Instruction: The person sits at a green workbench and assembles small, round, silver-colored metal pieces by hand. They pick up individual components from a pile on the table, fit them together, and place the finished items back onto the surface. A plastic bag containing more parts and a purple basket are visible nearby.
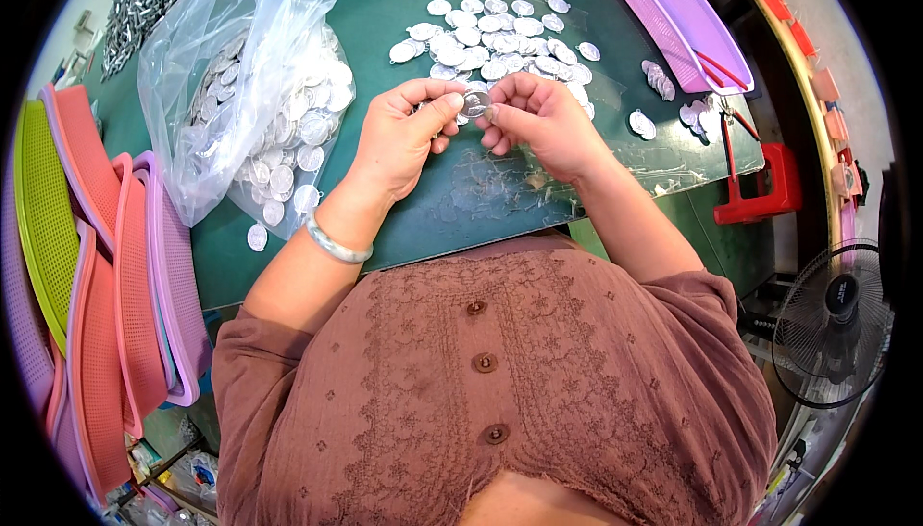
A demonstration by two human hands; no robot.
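Observation:
Between both hands, just above the green table (433,228), is a small oval silver medal (475,104). My left hand (409,132) is closed, pinching its left edge between thumb and fingers. From the other side, the closed fingers of my right hand (540,124) grip the same medal by its right edge. Right beyond my fingertips spreads a loose pile of similar silver medals (505,37), each with a small loop. On the left, a clear plastic bag (240,7) lies open, with many more medals (279,146) spilling toward me.
Stacked plastic baskets (130,286) stand at the left edge. A purple basket (673,7) sits at the far right, near red-handled pliers (726,132) and small groups of medals (658,80). Dark metal pieces (149,2) are heaped far left. A fan (835,319) stands at right.

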